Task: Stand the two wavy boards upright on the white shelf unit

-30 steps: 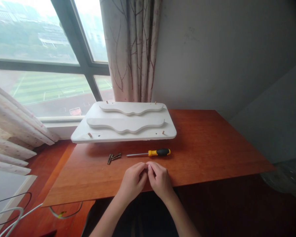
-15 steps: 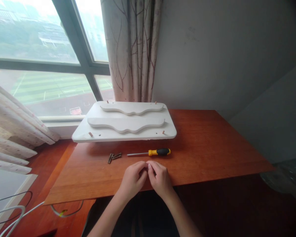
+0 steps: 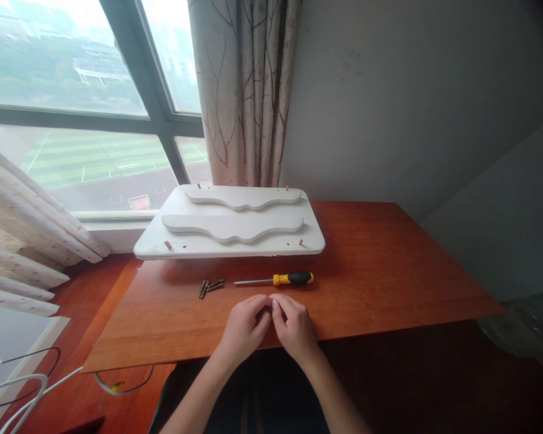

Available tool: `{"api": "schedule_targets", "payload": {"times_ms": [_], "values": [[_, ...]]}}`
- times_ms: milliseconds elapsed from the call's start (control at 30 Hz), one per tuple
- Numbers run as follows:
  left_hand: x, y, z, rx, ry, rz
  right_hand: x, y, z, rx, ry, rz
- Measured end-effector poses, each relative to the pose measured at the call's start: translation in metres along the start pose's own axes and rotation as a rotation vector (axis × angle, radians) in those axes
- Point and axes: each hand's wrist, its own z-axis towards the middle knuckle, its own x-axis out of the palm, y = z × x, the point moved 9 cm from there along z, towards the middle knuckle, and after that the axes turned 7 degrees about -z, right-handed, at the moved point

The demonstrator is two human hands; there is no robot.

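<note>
My left hand [image 3: 244,328] and my right hand [image 3: 294,328] rest together on the near edge of a reddish wooden table [image 3: 389,271]. Their fingers are curled and the fingertips meet in a pinch; what they hold, if anything, is hidden. Just beyond them lies a screwdriver [image 3: 280,279] with a yellow and black handle, its shaft pointing left. Left of its tip lie a few dark screws [image 3: 210,286]. Further back sits a white board [image 3: 317,238] with two wavy white panels [image 3: 233,226] lying on it and small wooden dowels standing up near its corners.
A window and a patterned curtain [image 3: 247,90] stand behind the board. A grey wall runs along the back and right. White and dark cables [image 3: 22,386] lie on the floor at lower left. Bare table surface stretches to the right of the board.
Both hands stay pressed together in the same spot. The view has shifted very slightly; nothing on the table has moved.
</note>
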Motion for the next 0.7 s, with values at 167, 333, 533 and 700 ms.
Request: {"api": "schedule_targets", "payload": {"times_ms": [167,333,533,700], "values": [[0.0005,-0.0003,-0.0001,-0.001,-0.003,-0.009,0.0017,-0.0019,-0.001,0.003,0.003,0.006],[0.0003,-0.0002,-0.0001,-0.009,0.001,-0.011,0.0013,-0.0012,0.0,-0.001,-0.001,0.0],[0.0003,0.0007,-0.0003,-0.015,0.006,-0.012,0.0016,-0.0029,-0.0002,0.0,0.003,-0.005],[0.0005,0.0005,0.0,-0.011,0.002,-0.013,0.002,-0.0034,-0.0001,0.006,0.005,0.001]]}}
